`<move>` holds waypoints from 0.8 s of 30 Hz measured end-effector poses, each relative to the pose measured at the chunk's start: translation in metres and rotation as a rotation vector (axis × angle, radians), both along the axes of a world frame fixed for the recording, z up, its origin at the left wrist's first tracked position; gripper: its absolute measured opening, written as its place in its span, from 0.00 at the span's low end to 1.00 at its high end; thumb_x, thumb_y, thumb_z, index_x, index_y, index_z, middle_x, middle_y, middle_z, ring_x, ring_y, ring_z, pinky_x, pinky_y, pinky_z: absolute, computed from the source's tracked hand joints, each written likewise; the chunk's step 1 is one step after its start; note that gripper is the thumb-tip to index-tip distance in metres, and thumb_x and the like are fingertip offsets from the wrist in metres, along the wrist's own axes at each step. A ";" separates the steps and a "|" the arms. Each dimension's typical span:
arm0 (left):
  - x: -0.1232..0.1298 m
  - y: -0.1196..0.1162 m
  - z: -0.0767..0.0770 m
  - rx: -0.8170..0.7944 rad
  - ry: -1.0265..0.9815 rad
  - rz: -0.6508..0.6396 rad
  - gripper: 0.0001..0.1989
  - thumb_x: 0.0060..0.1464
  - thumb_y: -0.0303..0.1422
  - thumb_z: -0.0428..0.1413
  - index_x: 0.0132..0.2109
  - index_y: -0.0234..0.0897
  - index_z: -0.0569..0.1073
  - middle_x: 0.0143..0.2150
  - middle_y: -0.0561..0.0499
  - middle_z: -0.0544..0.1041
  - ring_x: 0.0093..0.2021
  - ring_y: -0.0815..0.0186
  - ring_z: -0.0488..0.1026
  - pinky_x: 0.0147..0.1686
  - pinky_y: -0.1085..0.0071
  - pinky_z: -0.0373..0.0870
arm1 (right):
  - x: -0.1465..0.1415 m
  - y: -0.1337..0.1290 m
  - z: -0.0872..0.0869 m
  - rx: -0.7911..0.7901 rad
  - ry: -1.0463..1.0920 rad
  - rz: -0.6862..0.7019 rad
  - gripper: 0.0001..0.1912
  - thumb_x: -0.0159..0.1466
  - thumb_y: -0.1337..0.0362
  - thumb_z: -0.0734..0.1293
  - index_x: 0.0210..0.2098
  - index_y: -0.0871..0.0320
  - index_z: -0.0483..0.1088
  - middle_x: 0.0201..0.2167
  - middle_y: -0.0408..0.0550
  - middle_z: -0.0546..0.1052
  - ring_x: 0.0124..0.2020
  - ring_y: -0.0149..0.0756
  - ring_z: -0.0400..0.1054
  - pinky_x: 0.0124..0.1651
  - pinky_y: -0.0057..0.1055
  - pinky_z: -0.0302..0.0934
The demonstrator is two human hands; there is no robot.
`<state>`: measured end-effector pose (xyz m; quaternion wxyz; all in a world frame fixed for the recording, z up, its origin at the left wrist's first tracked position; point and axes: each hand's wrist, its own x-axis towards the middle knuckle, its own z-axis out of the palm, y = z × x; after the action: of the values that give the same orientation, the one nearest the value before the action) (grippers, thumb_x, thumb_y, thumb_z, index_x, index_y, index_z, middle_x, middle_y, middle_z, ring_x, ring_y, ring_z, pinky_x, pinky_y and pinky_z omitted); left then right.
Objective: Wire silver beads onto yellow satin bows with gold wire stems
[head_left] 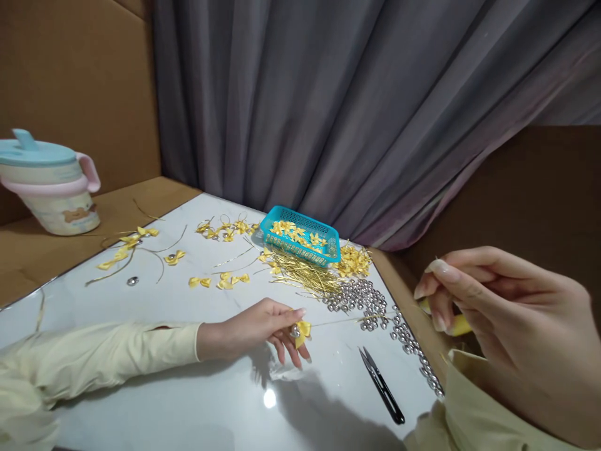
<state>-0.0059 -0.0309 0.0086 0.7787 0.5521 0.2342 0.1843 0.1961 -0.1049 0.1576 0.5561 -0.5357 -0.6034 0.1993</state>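
Note:
My left hand (263,329) pinches a yellow ribbon bow (303,332) between thumb and fingers, with a round silver bead (295,331) at its middle. From the bow a thin gold cord (338,322) stretches right, over the beads and toward my right hand (507,307). The right hand is raised at the table's right side, thumb and fingertips pressed together. A tiny tip shows above the thumb, but what the fingers hold is too small to make out. Black thread snips (382,385) lie on the white table (197,394) between the hands.
Silver beads (359,300) spread along the right edge. Gold cords (305,272) lie by a blue basket (335,247) of yellow bows. A pile of bows (352,260) and scattered corded bows (173,257) lie around. A lidded cup (66,194) stands left; a yellow object (461,326) is partly hidden.

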 end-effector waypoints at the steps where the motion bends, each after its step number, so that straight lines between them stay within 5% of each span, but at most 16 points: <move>1: 0.000 0.001 0.000 0.031 0.008 0.013 0.24 0.57 0.49 0.50 0.28 0.30 0.71 0.30 0.44 0.79 0.25 0.68 0.75 0.24 0.75 0.64 | 0.000 0.000 0.000 0.006 -0.007 0.002 0.05 0.51 0.66 0.73 0.22 0.58 0.74 0.17 0.46 0.74 0.13 0.28 0.64 0.13 0.22 0.60; 16: -0.001 0.006 -0.002 0.221 0.159 0.291 0.20 0.51 0.44 0.55 0.20 0.34 0.68 0.18 0.56 0.61 0.22 0.71 0.58 0.26 0.73 0.54 | 0.010 -0.006 -0.012 -0.068 -0.055 0.064 0.06 0.55 0.63 0.71 0.24 0.56 0.73 0.19 0.47 0.75 0.13 0.28 0.63 0.13 0.22 0.58; 24: -0.002 0.006 0.002 0.232 0.153 0.378 0.16 0.52 0.41 0.56 0.23 0.33 0.74 0.19 0.57 0.61 0.22 0.72 0.54 0.24 0.74 0.52 | 0.006 -0.023 -0.040 -0.294 -0.544 0.163 0.12 0.65 0.57 0.61 0.29 0.56 0.68 0.15 0.41 0.67 0.16 0.29 0.62 0.18 0.21 0.57</move>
<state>-0.0081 -0.0254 0.0103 0.6417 0.5967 0.3688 0.3103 0.2017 -0.1283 0.1174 0.2730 -0.5940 -0.7356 0.1776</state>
